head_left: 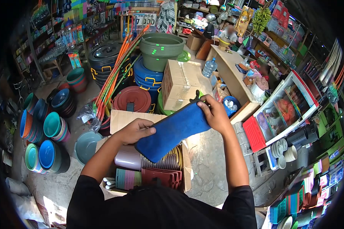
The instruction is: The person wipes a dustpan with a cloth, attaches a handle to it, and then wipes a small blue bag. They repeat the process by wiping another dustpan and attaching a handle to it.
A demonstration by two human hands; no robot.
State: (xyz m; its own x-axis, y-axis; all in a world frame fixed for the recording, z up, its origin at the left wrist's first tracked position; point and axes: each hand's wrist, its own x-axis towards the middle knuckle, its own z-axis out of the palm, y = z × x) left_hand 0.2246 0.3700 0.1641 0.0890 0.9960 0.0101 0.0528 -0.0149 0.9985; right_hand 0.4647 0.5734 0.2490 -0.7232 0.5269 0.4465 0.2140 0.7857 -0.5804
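In both hands I hold up a long, flat blue piece point(174, 131) that looks soft, like cloth or foam, with a dark upper edge. A dark, hook-like part sticks up at its right end. My left hand point(135, 131) pinches its left end, the thumb lying on the front. My right hand point(215, 112) grips the right end, thumb on the front. Below it stands an open cardboard box point(187, 168), holding stacked brown rims point(172, 159), a pale cylinder point(128, 158), dark red pieces point(160, 176) and white tubes point(109, 183).
Stacked basins and buckets point(51, 124) stand on the left. Ahead are a green tub point(161, 45), a closed carton point(179, 82) and orange and green poles point(120, 66). To the right are a wooden counter point(231, 68) and a glass-fronted case point(283, 110). A person point(228, 35) is behind the counter.
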